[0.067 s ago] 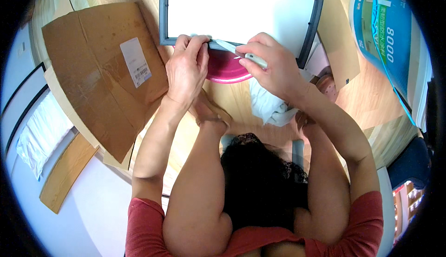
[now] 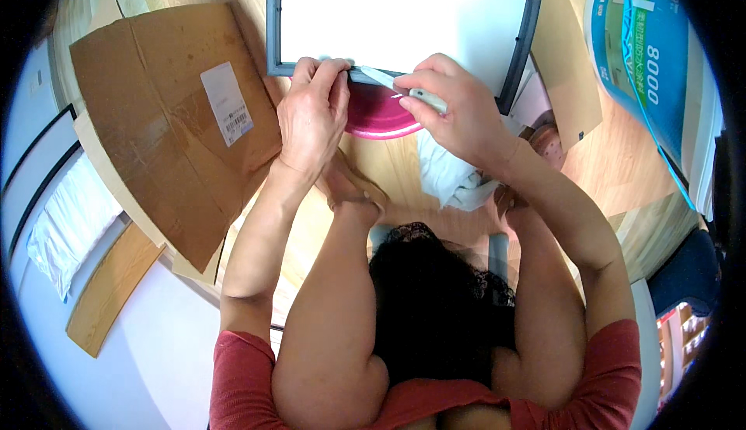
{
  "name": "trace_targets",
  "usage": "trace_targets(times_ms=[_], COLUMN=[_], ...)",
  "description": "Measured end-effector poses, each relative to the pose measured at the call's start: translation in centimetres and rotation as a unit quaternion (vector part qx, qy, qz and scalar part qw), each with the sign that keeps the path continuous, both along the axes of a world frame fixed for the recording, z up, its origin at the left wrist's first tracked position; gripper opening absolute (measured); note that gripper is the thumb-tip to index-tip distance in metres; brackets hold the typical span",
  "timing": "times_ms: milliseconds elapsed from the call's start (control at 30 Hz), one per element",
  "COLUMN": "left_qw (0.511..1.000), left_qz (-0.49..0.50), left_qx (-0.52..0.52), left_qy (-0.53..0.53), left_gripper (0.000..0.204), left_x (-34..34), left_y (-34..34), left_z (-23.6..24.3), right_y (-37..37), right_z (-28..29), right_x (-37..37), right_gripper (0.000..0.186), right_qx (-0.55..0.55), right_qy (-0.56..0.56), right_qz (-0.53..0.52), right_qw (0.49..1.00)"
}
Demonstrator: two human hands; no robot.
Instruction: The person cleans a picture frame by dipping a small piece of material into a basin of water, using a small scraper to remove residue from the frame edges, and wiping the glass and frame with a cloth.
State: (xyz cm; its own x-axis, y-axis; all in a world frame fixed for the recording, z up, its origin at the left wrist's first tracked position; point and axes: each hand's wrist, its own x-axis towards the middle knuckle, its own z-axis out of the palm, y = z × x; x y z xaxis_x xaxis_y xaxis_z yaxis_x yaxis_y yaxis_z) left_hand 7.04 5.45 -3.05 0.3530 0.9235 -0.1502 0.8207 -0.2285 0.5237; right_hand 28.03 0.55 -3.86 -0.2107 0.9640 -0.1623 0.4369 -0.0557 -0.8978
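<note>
A white panel (image 2: 396,18) in a dark grey frame (image 2: 524,49) lies at the far middle, its near edge toward me. My left hand (image 2: 309,123) is closed on that near edge, its thumb and fingertips pinching the frame. In my right hand (image 2: 458,115) is a knife (image 2: 379,78) with a pale handle, gripped between thumb and fingers. The blade points left and its tip lies along the frame's near edge, close to my left fingertips. Beneath the edge, partly covered by the frame, shows a round magenta plastic thing (image 2: 378,113).
To the left stands a large brown cardboard piece (image 2: 171,96) with a white label. A crumpled white bag or cloth (image 2: 447,173) lies below my right hand. A blue bucket (image 2: 660,57) stands at the far right, beside a cardboard sheet (image 2: 571,64). My bare legs flank the wooden floor (image 2: 392,173).
</note>
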Motion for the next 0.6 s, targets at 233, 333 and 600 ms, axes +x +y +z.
trace_targets(times_ms=[233,333,600], left_qw=[0.999,0.998,0.998], left_qz=[0.007,0.005,0.016], left_qx=[-0.003,0.001,-0.010], left_qy=[-0.050,-0.056,-0.065], left_gripper=[0.014,0.014,0.013], left_x=[-0.3,-0.4,-0.3], left_y=[-0.1,-0.1,-0.2], left_z=[-0.6,-0.7,-0.6], right_y=[0.9,1.2,0.5], right_z=[-0.7,-0.6,0.8], right_x=[0.3,0.4,-0.4], right_gripper=[0.017,0.017,0.016], right_qx=[-0.022,-0.029,-0.039], right_qy=[0.029,0.015,-0.065], right_qz=[-0.007,-0.001,-0.011], right_qw=[0.999,0.999,0.997])
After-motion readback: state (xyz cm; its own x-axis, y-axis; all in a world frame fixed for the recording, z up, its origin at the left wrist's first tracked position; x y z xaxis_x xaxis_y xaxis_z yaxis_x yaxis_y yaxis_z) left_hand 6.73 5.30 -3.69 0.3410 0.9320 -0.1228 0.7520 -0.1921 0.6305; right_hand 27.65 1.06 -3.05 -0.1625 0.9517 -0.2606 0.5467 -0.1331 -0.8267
